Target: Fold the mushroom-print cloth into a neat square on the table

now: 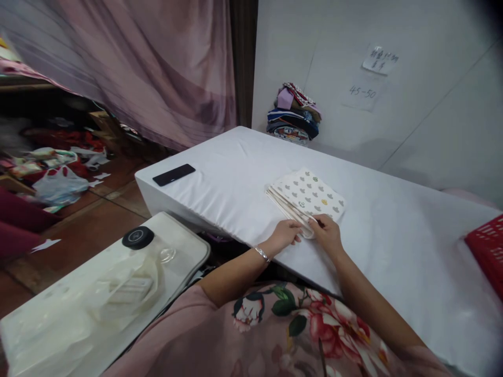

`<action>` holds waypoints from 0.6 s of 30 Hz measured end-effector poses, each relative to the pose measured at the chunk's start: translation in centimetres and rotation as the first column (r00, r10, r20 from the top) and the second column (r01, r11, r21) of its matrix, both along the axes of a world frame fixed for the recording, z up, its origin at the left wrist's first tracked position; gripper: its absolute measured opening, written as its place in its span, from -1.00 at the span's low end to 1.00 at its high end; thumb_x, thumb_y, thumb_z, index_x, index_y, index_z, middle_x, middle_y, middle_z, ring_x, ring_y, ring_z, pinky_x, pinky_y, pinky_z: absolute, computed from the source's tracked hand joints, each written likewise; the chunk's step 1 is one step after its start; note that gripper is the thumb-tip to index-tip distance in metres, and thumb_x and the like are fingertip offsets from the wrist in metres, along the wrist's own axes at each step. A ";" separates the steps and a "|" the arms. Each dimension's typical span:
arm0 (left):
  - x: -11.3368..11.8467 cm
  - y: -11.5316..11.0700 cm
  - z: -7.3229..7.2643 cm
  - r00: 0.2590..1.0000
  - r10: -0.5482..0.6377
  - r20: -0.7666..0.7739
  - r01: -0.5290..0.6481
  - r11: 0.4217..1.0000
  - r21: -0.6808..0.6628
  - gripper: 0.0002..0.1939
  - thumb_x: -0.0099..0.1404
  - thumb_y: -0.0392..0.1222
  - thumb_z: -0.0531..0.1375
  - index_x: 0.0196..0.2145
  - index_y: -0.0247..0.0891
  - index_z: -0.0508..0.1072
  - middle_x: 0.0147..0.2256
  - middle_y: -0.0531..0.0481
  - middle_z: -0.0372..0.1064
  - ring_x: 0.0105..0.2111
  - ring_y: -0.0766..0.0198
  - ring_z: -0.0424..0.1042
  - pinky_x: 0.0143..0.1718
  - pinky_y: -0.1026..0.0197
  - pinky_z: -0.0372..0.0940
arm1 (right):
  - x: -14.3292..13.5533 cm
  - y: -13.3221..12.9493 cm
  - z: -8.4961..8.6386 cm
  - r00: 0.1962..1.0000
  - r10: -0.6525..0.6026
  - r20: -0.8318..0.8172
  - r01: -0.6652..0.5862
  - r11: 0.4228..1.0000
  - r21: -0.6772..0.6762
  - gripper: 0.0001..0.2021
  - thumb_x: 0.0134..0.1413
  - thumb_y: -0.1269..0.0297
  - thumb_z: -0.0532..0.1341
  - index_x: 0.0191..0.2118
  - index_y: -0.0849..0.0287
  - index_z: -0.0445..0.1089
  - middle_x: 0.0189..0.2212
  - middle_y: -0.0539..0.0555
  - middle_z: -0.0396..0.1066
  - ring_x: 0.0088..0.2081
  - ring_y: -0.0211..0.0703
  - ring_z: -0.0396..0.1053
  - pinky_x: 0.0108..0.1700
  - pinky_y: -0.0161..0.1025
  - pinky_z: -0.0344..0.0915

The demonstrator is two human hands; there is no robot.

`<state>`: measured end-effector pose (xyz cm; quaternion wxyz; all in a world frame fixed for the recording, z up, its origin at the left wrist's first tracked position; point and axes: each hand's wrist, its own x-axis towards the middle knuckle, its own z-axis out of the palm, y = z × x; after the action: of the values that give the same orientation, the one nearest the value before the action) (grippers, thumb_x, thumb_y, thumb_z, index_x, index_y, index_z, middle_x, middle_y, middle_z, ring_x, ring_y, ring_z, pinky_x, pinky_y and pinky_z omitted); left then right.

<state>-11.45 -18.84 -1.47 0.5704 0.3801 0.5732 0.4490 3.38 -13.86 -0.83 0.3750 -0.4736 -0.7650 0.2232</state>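
Observation:
A folded white cloth [310, 191] printed with small grey shapes and a few yellow and green ones lies on the white-covered table [236, 178]. Its layered edges face left and toward me. At its near corner, my left hand [286, 234] has its fingers closed on the edge, a silver bracelet on the wrist. Close beside it on the right, my right hand [327, 234] pinches the same corner between thumb and fingers. The fingertips partly cover the cloth's corner.
A black phone [174, 175] lies at the table's left end. Folded clothes [294, 115] are stacked at the back by the wall. A red plastic basket [487, 251] stands at the right edge. Lower left, a white surface [176, 235] bears a round black object [138, 237] and clear plastic.

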 end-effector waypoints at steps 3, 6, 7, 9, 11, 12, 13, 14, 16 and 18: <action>0.1 0.4 -0.7 0.987 -0.083 -0.136 0.089 0.996 0.033 -0.84 0.12 -0.33 0.14 -0.34 -0.35 0.50 -0.54 0.04 0.38 -0.64 0.44 0.29 -0.66 0.39 0.13 | 0.1 0.1 -0.2 1.000 -0.008 -0.006 0.008 1.000 -0.012 -0.78 0.05 0.13 0.12 -0.37 0.13 0.43 -0.39 0.05 0.42 -0.32 -0.15 0.32 -0.24 -0.24 0.25; 0.3 0.9 -1.2 0.961 -0.138 -0.240 0.151 0.988 0.037 -0.86 0.11 -0.30 0.15 -0.39 -0.35 0.51 -0.59 0.08 0.34 -0.65 0.44 0.28 -0.64 0.39 0.14 | 0.1 0.2 -0.3 1.000 0.011 -0.029 -0.011 1.000 -0.007 -0.78 0.06 0.12 0.13 -0.37 0.12 0.43 -0.40 0.05 0.42 -0.33 -0.15 0.32 -0.24 -0.22 0.25; 0.4 1.0 -1.2 0.959 -0.143 -0.243 0.156 0.987 0.037 -0.86 0.11 -0.30 0.15 -0.41 -0.35 0.51 -0.58 0.08 0.34 -0.65 0.45 0.27 -0.63 0.39 0.14 | 0.1 0.1 -0.3 0.998 0.034 -0.046 -0.034 0.999 0.002 -0.78 0.06 0.12 0.14 -0.37 0.12 0.44 -0.40 0.04 0.41 -0.33 -0.15 0.32 -0.25 -0.22 0.25; 0.6 1.1 -0.9 0.972 -0.139 -0.189 0.148 0.988 0.034 -0.88 0.10 -0.34 0.14 -0.44 -0.37 0.49 -0.56 0.08 0.35 -0.67 0.47 0.24 -0.62 0.39 0.14 | 0.2 0.0 -0.2 0.993 0.087 -0.082 -0.085 0.996 0.024 -0.79 0.06 0.11 0.16 -0.37 0.12 0.44 -0.40 0.04 0.41 -0.33 -0.15 0.32 -0.25 -0.21 0.25; 0.9 0.9 -0.5 0.987 -0.137 -0.088 0.140 0.990 0.018 -0.88 0.08 -0.37 0.13 -0.45 -0.37 0.47 -0.55 0.09 0.33 -0.69 0.50 0.20 -0.65 0.39 0.10 | 0.4 0.0 0.0 0.987 0.113 -0.114 -0.110 0.993 0.038 -0.79 0.07 0.13 0.15 -0.35 0.12 0.44 -0.37 0.04 0.42 -0.30 -0.14 0.34 -0.22 -0.20 0.25; 1.0 0.8 -0.2 0.990 -0.136 -0.041 0.136 0.991 0.009 -0.89 0.07 -0.38 0.12 -0.45 -0.37 0.46 -0.55 0.09 0.32 -0.70 0.51 0.18 -0.67 0.40 0.06 | 0.6 0.1 0.1 0.985 0.107 -0.136 -0.102 0.994 0.045 -0.79 0.08 0.14 0.14 -0.34 0.12 0.44 -0.36 0.05 0.42 -0.28 -0.14 0.34 -0.19 -0.19 0.25; 1.2 0.6 0.1 0.991 -0.131 -0.003 0.131 0.991 0.001 -0.89 0.07 -0.38 0.12 -0.44 -0.36 0.45 -0.55 0.10 0.32 -0.71 0.51 0.17 -0.68 0.40 0.02 | 0.9 0.3 0.2 0.983 0.087 -0.160 -0.079 0.995 0.055 -0.79 0.09 0.15 0.12 -0.34 0.12 0.44 -0.34 0.05 0.43 -0.26 -0.13 0.35 -0.17 -0.18 0.25; 1.3 0.5 0.3 0.992 -0.124 0.027 0.124 0.992 -0.007 -0.89 0.06 -0.38 0.11 -0.44 -0.35 0.44 -0.54 0.10 0.31 -0.71 0.52 0.16 -0.70 0.40 -0.02 | 1.3 0.5 0.2 0.982 0.053 -0.183 -0.042 0.997 0.063 -0.79 0.10 0.16 0.12 -0.33 0.13 0.45 -0.32 0.06 0.43 -0.23 -0.13 0.35 -0.16 -0.18 0.26; 1.5 0.2 0.7 0.991 -0.111 0.080 0.113 0.993 -0.029 -0.87 0.05 -0.39 0.10 -0.41 -0.34 0.42 -0.52 0.10 0.32 -0.71 0.52 0.17 -0.71 0.40 -0.06 | 2.2 1.4 0.2 0.977 -0.039 -0.210 0.054 0.996 0.071 -0.79 0.07 0.17 0.12 -0.31 0.14 0.45 -0.27 0.08 0.43 -0.18 -0.11 0.35 -0.16 -0.17 0.26; 1.8 0.0 0.9 0.985 -0.105 0.136 0.116 0.991 -0.074 -0.83 0.04 -0.39 0.10 -0.35 -0.31 0.40 -0.50 0.11 0.31 -0.71 0.52 0.18 -0.71 0.40 -0.06 | 3.2 2.7 -0.2 0.971 -0.134 -0.195 0.150 0.986 0.069 -0.78 0.03 0.17 0.14 -0.27 0.14 0.45 -0.20 0.11 0.42 -0.12 -0.08 0.33 -0.16 -0.16 0.27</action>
<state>-9.67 -18.86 -0.54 0.6461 0.3573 0.5300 0.4170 6.60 -11.13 -0.99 0.4807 -0.4878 -0.6983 0.2080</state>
